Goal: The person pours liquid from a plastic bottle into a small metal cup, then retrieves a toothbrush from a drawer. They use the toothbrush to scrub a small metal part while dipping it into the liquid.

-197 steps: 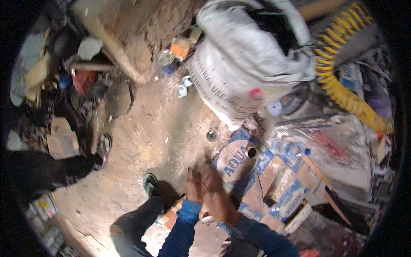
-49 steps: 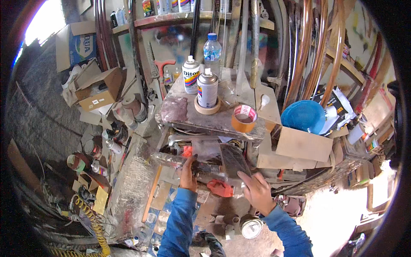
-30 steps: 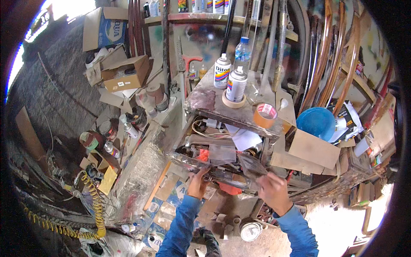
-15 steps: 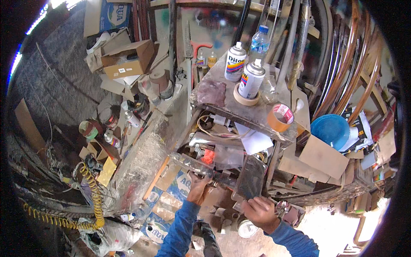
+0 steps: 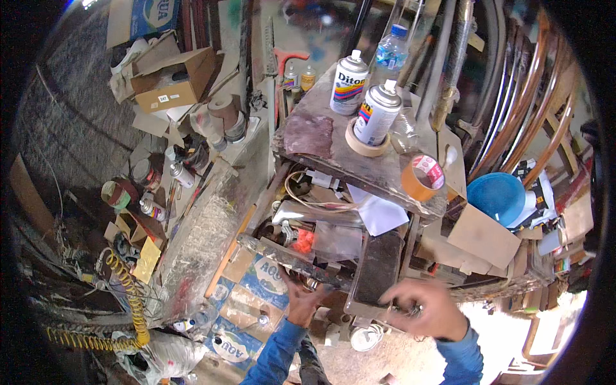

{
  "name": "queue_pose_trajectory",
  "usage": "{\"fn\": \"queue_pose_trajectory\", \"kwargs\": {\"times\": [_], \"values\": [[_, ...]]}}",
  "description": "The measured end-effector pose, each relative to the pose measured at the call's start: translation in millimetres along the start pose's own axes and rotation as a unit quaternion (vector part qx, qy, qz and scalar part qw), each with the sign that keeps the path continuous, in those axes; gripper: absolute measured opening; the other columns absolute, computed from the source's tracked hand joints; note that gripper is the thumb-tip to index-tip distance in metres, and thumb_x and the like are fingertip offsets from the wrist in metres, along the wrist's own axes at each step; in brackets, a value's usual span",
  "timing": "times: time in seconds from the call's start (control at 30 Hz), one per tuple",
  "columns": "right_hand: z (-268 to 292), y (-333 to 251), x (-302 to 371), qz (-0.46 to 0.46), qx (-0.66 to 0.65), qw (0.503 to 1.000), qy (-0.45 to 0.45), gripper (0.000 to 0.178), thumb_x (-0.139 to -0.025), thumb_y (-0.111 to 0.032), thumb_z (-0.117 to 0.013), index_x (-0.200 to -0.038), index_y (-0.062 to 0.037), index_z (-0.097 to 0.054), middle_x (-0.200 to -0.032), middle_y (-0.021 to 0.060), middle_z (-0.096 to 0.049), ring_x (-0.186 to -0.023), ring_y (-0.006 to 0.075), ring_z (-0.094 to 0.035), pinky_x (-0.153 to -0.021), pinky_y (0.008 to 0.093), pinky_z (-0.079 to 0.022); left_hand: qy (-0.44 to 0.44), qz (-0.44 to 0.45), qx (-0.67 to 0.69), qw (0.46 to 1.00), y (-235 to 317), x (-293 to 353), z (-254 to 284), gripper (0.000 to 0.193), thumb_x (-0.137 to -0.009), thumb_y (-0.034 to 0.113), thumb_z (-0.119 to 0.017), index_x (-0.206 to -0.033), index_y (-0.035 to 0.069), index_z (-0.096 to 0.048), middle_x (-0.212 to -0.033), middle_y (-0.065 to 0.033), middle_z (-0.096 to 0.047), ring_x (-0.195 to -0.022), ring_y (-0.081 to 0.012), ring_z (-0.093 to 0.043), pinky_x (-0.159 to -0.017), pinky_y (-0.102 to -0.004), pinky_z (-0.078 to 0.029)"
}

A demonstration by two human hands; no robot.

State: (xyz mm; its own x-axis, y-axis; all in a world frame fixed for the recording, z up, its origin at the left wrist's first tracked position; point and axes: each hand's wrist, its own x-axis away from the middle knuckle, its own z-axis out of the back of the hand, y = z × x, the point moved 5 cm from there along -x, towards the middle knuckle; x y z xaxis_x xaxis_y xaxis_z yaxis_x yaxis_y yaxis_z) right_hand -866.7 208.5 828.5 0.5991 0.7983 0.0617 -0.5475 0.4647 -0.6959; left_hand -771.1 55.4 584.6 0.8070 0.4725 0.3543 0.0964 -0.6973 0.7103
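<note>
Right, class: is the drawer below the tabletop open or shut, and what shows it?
Open: the drawer sticks out from under the tabletop, so the red-orange item and grey sheet inside show from above.

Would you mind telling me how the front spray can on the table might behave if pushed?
The spray can would probably tip if pushed near its top, being tall and narrow. Once down, its round body might roll. A low push may also shift the tan tape roll under or around its base.
</note>
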Motion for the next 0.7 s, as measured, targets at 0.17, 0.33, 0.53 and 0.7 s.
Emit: {"fn": "queue_pose_trajectory", "kwargs": {"times": [0.17,0.33,0.53,0.7], "values": [[-7,10,-102,0.145,0.178,0.971,0.06,0.028,-0.078,-0.003,-0.063,-0.106,-0.0048,-0.062,-0.099,0.0102,-0.064,-0.093,0.0279,-0.062,-0.072,0.0372,-0.054,0.04,0.05,0.113,0.991,3,-7,10,0.095,-0.089,0.0,-0.06,-0.149,0.019,0.01,-0.144,-0.0095,-0.032,-0.127,-0.0223,-0.04,-0.107,-0.0389,-0.035],[-75,52,-170,0.19,0.288,0.939,-0.005,0.069,-0.076,-0.005,-0.064,-0.139,-0.0061,-0.036,-0.117,0.017,-0.058,-0.097,0.0344,-0.061,-0.079,0.0421,-0.053,0.032,0.066,0.09,0.993,12,-5,3,0.091,-0.085,-0.004,-0.063,-0.146,0.018,0.001,-0.141,-0.0097,-0.034,-0.127,-0.0243,-0.04,-0.103,-0.0398,-0.039],[-74,48,-189,0.186,0.376,0.908,-0.016,0.086,-0.071,-0.01,-0.068,-0.145,-0.0064,-0.024,-0.119,0.0211,-0.055,-0.097,0.0382,-0.061,-0.074,0.0452,-0.054,0.041,0.078,0.086,0.992,29,-5,-7,0.1,-0.08,-0.007,-0.066,-0.146,0.017,0.006,-0.142,-0.0112,-0.029,-0.129,-0.0259,-0.038,-0.105,-0.0409,-0.04],[-36,53,-202,0.118,0.308,0.941,-0.079,0.088,-0.07,-0.011,-0.069,-0.145,-0.013,-0.023,-0.12,0.0224,-0.055,-0.098,0.0417,-0.06,-0.072,0.0482,-0.053,0.044,0.1,0.092,0.99,32,-3,-10,0.097,-0.084,-0.008,-0.063,-0.145,0.017,0.008,-0.136,-0.0129,-0.038,-0.12,-0.0245,-0.049,-0.098,-0.0374,-0.047]]}}
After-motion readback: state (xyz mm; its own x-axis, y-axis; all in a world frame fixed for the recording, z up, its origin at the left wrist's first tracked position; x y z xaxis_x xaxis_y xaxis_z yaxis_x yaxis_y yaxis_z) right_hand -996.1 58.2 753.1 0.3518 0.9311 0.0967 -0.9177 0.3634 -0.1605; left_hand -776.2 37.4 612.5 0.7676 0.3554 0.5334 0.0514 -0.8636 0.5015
